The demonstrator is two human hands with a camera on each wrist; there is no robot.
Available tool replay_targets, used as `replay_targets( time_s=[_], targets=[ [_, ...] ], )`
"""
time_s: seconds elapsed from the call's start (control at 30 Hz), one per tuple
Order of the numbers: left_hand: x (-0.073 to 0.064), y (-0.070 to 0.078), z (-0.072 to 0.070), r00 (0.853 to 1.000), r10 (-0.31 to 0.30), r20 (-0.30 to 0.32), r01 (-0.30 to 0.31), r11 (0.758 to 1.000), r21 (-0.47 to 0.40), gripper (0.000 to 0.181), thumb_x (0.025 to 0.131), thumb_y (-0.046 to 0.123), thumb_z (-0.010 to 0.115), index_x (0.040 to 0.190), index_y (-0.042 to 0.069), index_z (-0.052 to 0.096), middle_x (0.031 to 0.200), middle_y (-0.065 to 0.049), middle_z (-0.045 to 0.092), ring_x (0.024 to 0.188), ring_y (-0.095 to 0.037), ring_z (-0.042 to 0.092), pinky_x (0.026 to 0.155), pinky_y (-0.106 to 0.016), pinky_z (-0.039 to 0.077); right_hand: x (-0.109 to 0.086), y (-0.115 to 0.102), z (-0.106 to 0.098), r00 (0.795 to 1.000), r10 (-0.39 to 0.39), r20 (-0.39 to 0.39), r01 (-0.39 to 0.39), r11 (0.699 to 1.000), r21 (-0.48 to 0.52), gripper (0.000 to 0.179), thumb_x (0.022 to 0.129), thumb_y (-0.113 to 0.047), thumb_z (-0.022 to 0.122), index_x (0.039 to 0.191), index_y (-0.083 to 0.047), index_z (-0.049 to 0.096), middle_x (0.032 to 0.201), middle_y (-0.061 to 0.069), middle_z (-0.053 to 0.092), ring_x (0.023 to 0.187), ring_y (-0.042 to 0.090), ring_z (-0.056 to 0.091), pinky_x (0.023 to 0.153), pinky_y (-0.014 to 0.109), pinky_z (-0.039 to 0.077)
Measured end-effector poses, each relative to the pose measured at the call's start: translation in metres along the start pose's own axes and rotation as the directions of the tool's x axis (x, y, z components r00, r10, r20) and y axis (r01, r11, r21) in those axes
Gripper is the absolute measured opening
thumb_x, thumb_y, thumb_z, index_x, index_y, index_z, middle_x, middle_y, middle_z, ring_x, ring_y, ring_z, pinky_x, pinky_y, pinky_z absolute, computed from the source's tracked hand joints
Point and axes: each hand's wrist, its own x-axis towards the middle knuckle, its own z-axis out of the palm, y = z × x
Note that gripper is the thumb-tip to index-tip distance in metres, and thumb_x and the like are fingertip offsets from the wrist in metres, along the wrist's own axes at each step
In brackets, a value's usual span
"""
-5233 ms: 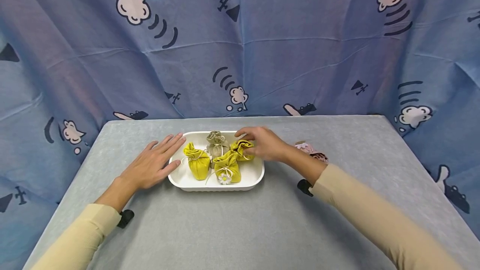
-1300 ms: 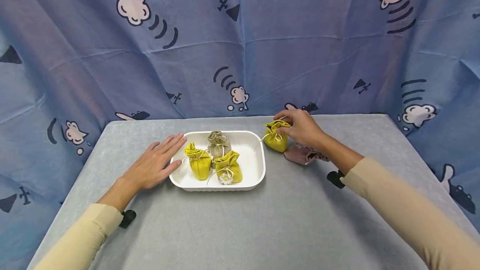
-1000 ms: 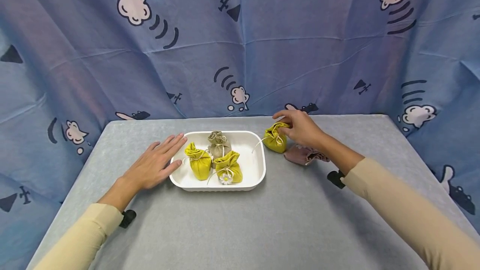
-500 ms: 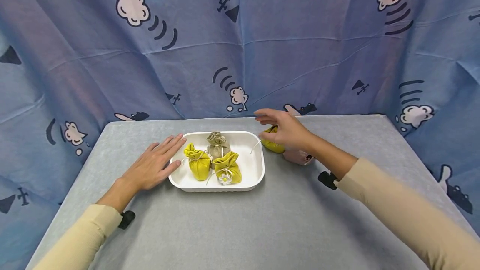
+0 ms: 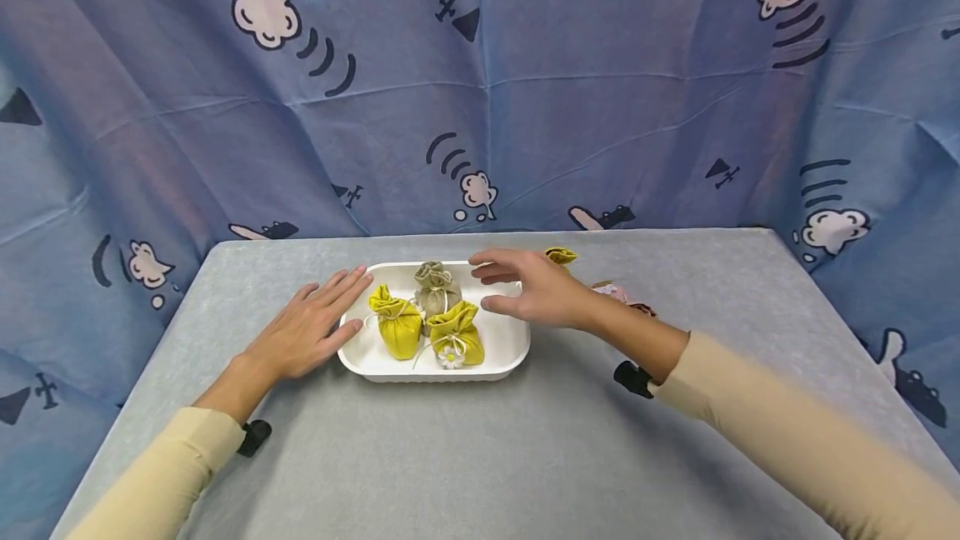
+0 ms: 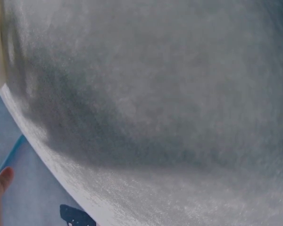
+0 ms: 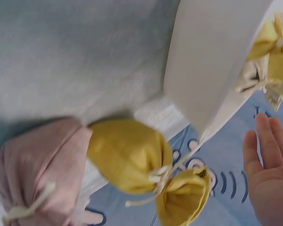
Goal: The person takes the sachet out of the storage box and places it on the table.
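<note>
A white tray holds two yellow drawstring pouches, one at the left and one in front with a white flower on it. Behind them sits a grey-beige drawstring pouch. My left hand lies with straight fingers at the tray's left rim. Over the right end of the tray hovers my right hand, fingers spread and nothing in them. Beyond that hand, outside the tray, is another yellow pouch, mostly hidden in the head view. A pink pouch lies beside it.
A grey cloth-covered table carries everything. Behind it hangs a blue patterned curtain. The pink and yellow pouches stand right of the tray, under and behind the right forearm.
My right hand took a yellow pouch from the tray's right end, set it down beside the pink pouch, let go and moved back left over the tray. The left hand stayed put.
</note>
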Motion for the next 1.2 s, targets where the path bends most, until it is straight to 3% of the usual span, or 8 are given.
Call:
replay_targets(
  time_s=[0.17, 0.5, 0.93, 1.2],
  targets=[
    [0.0, 0.0, -0.002, 1.0, -0.002, 0.006, 0.002, 1.0, -0.001, 0.065, 0.105, 0.044, 0.042, 0.161, 0.021, 0.018, 0.166, -0.003, 0.019, 0.149, -0.032, 0.024, 0.11, -0.063, 0.026, 0.0, -0.005, 0.012, 0.998, -0.022, 0.063, 0.022, 1.0, 0.011, 0.055, 0.089, -0.006, 0.074, 0.139, 0.001, 0.053, 0.133, 0.017, 0.062, 0.12, 0.029, 0.062, 0.103, 0.04, 0.046],
    [0.0, 0.0, -0.001, 1.0, 0.006, -0.01, -0.006, 1.0, -0.002, 0.065, 0.105, 0.043, 0.043, 0.161, 0.02, 0.02, 0.165, -0.003, 0.02, 0.148, -0.032, 0.026, 0.109, -0.062, 0.027, 0.005, -0.011, 0.025, 0.993, -0.069, 0.099, 0.069, 0.998, 0.008, 0.054, 0.087, -0.005, 0.075, 0.137, 0.002, 0.055, 0.132, 0.014, 0.063, 0.119, 0.024, 0.063, 0.104, 0.038, 0.045],
    [0.0, 0.0, -0.001, 1.0, 0.014, -0.024, -0.014, 1.0, -0.007, 0.065, 0.104, 0.041, 0.045, 0.16, 0.017, 0.022, 0.165, -0.005, 0.023, 0.147, -0.033, 0.028, 0.107, -0.062, 0.03, 0.009, -0.012, 0.044, 0.983, -0.116, 0.141, 0.113, 0.993, 0.028, 0.051, 0.083, 0.0, 0.078, 0.131, 0.002, 0.059, 0.117, 0.013, 0.072, 0.112, 0.027, 0.066, 0.1, 0.034, 0.048],
    [0.0, -0.001, 0.0, 0.999, 0.015, -0.031, -0.016, 1.0, -0.004, 0.065, 0.104, 0.041, 0.045, 0.16, 0.018, 0.023, 0.164, -0.005, 0.024, 0.147, -0.034, 0.028, 0.107, -0.062, 0.03, 0.01, -0.016, 0.05, 0.98, -0.098, 0.175, 0.094, 0.995, 0.03, 0.042, 0.082, 0.004, 0.076, 0.122, 0.0, 0.065, 0.108, 0.005, 0.075, 0.105, 0.014, 0.069, 0.095, 0.029, 0.05]
  ],
)
